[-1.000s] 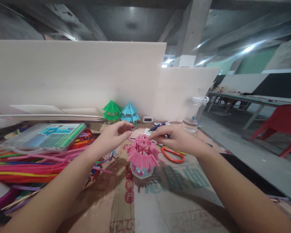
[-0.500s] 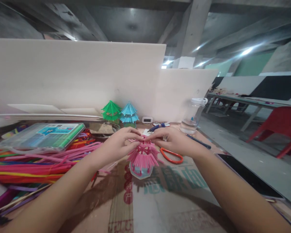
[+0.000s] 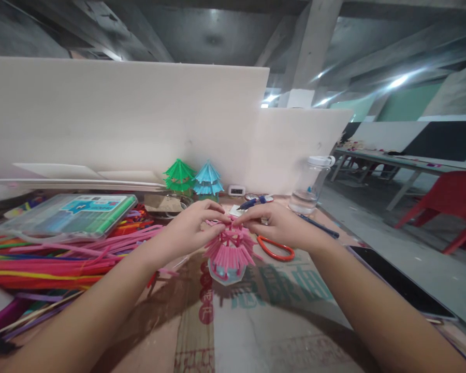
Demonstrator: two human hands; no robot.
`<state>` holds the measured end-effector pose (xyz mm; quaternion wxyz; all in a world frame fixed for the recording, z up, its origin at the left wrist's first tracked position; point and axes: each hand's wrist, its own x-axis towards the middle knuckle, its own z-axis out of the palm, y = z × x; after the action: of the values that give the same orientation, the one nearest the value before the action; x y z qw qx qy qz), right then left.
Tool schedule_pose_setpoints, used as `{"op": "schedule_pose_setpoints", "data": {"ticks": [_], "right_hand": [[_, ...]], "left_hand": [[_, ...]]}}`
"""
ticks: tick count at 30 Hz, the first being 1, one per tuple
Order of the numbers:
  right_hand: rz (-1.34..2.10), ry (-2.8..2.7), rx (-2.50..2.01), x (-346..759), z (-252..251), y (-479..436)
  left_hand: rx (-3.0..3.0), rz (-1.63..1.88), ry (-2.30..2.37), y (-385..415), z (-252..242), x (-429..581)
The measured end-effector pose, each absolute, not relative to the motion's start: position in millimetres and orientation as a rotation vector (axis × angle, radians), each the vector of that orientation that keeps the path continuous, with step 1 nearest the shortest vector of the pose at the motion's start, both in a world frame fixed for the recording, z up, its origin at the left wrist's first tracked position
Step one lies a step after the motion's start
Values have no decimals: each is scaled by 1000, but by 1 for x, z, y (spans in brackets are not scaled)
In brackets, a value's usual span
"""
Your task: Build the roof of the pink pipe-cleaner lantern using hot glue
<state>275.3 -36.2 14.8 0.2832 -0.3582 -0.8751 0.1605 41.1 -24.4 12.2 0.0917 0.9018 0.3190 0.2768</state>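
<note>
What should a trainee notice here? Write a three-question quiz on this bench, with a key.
1. True or false: both hands pinch at the top of the pink pipe-cleaner model.
2. What lies on the cardboard just right of that model? A) orange-handled scissors B) a hammer C) a glue gun
3. Name the colours of the two finished models standing against the white board.

Key: 1. True: left hand and right hand meet there. 2. A. 3. Green model and blue model.
</note>
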Motion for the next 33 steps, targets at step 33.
{"op": "schedule_pose_setpoints", "data": {"ticks": [33], "right_hand": [[1003,-2407,-1032,284,29,-38]], "left_hand": [[2432,565,794,-28,10,46]]}}
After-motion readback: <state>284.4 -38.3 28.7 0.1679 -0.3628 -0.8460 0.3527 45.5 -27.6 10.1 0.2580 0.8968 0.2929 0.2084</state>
